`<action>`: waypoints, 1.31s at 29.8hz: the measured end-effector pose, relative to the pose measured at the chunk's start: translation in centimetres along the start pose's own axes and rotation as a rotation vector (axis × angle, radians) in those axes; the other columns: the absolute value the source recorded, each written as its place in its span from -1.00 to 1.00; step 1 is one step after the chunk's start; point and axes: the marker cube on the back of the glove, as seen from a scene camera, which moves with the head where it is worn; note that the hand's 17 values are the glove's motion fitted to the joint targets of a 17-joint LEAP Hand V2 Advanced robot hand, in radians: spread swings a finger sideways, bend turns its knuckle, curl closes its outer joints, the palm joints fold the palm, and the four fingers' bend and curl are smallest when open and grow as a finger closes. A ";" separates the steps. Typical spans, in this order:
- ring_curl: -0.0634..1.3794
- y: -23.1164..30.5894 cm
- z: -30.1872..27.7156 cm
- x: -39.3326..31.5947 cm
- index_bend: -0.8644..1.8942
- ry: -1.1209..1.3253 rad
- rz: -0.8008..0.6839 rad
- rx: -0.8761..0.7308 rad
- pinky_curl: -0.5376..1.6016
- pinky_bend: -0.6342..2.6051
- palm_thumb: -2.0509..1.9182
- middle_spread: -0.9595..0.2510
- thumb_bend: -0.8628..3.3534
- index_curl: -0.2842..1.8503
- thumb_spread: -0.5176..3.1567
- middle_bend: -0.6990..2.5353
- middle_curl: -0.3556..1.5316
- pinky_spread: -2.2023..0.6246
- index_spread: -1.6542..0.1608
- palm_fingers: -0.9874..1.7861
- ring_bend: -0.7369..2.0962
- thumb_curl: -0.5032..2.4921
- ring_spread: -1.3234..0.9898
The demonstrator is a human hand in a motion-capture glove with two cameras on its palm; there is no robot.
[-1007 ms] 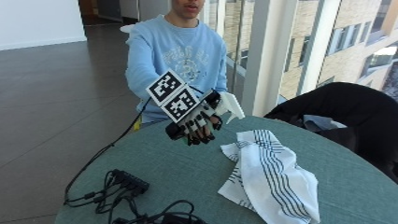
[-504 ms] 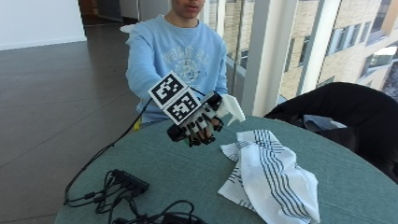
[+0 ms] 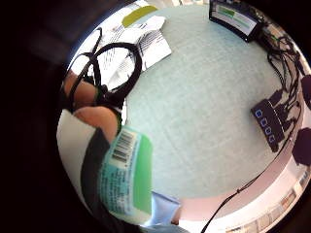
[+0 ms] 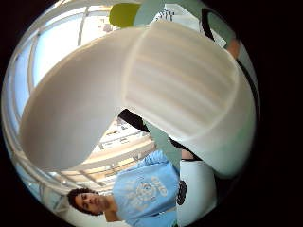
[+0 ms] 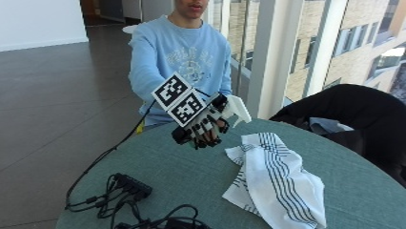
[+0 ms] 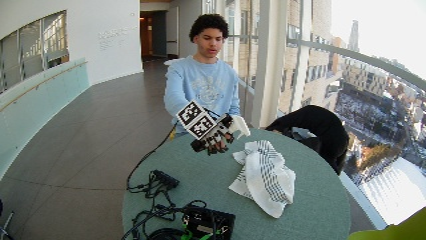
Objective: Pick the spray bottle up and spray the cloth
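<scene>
gloved right hand (image 5: 202,125), grip curled round white spray bottle (image 5: 235,108); above table (image 5: 190,176)

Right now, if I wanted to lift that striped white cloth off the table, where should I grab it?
Probably pinch the raised, bunched fold at the top of the white cloth with dark stripes, coming from above. It lies crumpled on the round green table, so that ridge stands clear for the fingers.
</scene>
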 end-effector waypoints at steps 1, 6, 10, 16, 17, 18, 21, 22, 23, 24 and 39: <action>-0.33 0.0 0.1 0.0 -0.26 -0.001 -0.003 0.000 -0.14 -0.40 0.53 0.45 -0.60 -0.34 -0.40 -0.47 -0.22 0.59 0.55 0.51 -0.07 -0.21 0.12; -0.33 -0.1 0.5 -0.3 -0.26 -0.020 -0.018 0.003 -0.14 -0.40 0.53 0.45 -0.61 -0.34 -0.40 -0.47 -0.22 0.59 0.55 0.51 -0.07 -0.21 0.12; -0.33 0.1 1.3 -1.5 -0.26 -0.076 -0.068 0.025 -0.14 -0.40 0.53 0.45 -0.61 -0.34 -0.40 -0.47 -0.22 0.59 0.55 0.51 -0.07 -0.21 0.12; -0.34 1.2 3.9 -4.9 -0.27 -0.196 -0.221 0.067 -0.15 -0.41 0.52 0.43 -0.61 -0.34 -0.40 -0.41 -0.18 0.59 0.55 0.53 -0.09 -0.21 0.12; -0.34 1.3 4.5 -5.6 -0.27 -0.220 -0.243 0.070 -0.15 -0.41 0.52 0.43 -0.61 -0.35 -0.40 -0.42 -0.18 0.59 0.55 0.53 -0.09 -0.21 0.12; -0.34 1.4 5.1 -6.2 -0.27 -0.245 -0.265 0.072 -0.15 -0.41 0.51 0.43 -0.61 -0.35 -0.40 -0.42 -0.17 0.59 0.55 0.53 -0.09 -0.21 0.12; -0.35 1.8 7.1 -8.3 -0.27 -0.322 -0.323 0.067 -0.15 -0.42 0.50 0.43 -0.61 -0.35 -0.39 -0.42 -0.17 0.59 0.55 0.52 -0.09 -0.21 0.12; -0.35 2.0 7.8 -9.0 -0.27 -0.346 -0.340 0.063 -0.15 -0.42 0.50 0.43 -0.61 -0.35 -0.39 -0.42 -0.17 0.59 0.55 0.52 -0.09 -0.21 0.12; -0.35 2.1 8.5 -9.6 -0.27 -0.369 -0.356 0.058 -0.15 -0.42 0.50 0.43 -0.61 -0.35 -0.38 -0.42 -0.17 0.59 0.55 0.52 -0.09 -0.21 0.12; -0.35 2.2 9.2 -10.3 -0.27 -0.389 -0.372 0.051 -0.15 -0.42 0.50 0.43 -0.61 -0.35 -0.38 -0.43 -0.16 0.59 0.54 0.51 -0.10 -0.21 0.12; -0.39 3.0 19.3 -17.1 -0.26 -0.571 -0.542 -0.034 -0.16 -0.45 0.50 0.42 -0.60 -0.34 -0.32 -0.46 -0.17 0.61 0.53 0.48 -0.17 -0.22 0.11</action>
